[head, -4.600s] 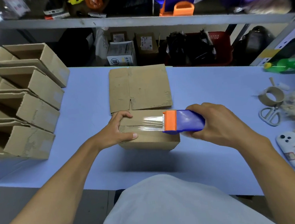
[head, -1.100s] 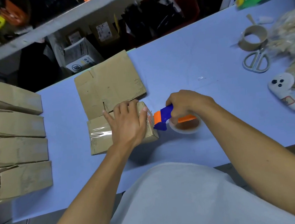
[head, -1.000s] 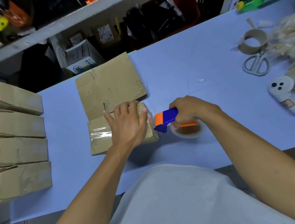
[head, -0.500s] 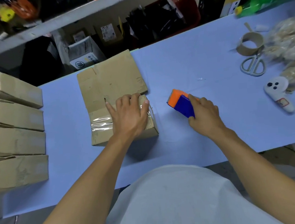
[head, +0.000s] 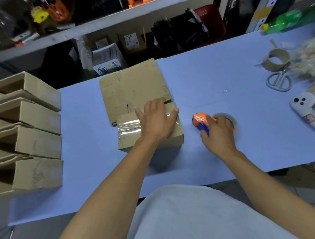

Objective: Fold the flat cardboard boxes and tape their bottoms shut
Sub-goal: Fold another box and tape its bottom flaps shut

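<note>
Blue counter (head: 215, 76) under cluttered shelving. A box (head: 150, 133) with its taped bottom up is pressed flat under the left hand (head: 157, 121), fingers spread, seemingly to bed the tape. The dispenser (head: 200, 122) is grasped by the right hand (head: 218, 133), resting on the counter beside the box. Flat cardboard (head: 134, 89) lies just behind; finished boxes (head: 26, 130) are ranked left.

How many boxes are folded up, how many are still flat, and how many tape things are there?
Folded boxes: 5, four stacked at left plus one under the left hand
Flat cardboard: 1 stack; sheets uncountable
Tape dispensers: 1
Empty tape rolls: 1
Total: 8
</note>
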